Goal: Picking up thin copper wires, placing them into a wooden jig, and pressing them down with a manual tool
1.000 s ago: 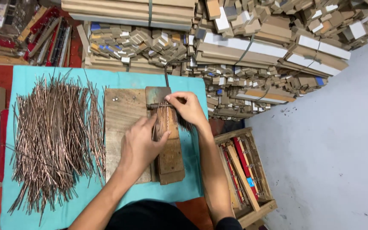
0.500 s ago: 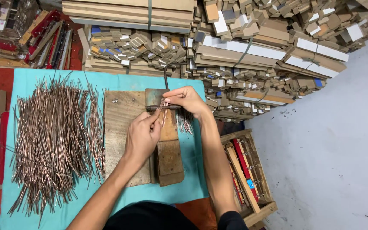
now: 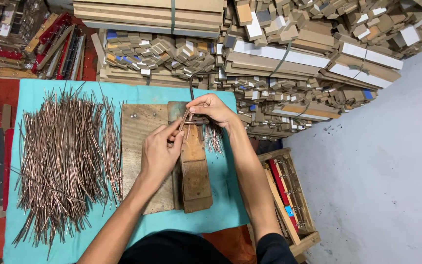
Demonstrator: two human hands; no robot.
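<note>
My left hand [image 3: 161, 152] pinches a thin copper-coloured metal rod [image 3: 183, 121] and holds it against the top of a worn wooden jig block [image 3: 194, 168]. My right hand [image 3: 213, 108] grips the small metal fitting at the head of that block, just below a dark bent metal lever [image 3: 191, 88]. The block lies on a scuffed wooden board [image 3: 140, 146] on a turquoise cloth [image 3: 225, 205]. A large heap of long copper rods [image 3: 67, 156] is spread left of the board. A small bunch of short bent rods [image 3: 214, 138] lies right of the block, under my right wrist.
Stacks of cut wooden pieces and bundled strips [image 3: 279, 58] fill the back and right. A wooden crate [image 3: 289, 200] with red and tan sticks stands at the right. Red-lined trays [image 3: 50, 39] are at the back left. Grey floor [image 3: 382, 171] lies on the right.
My left hand has lifted off the block and now pinches a rod near its top. My right hand has moved up from the block's side to the fitting at its head.
</note>
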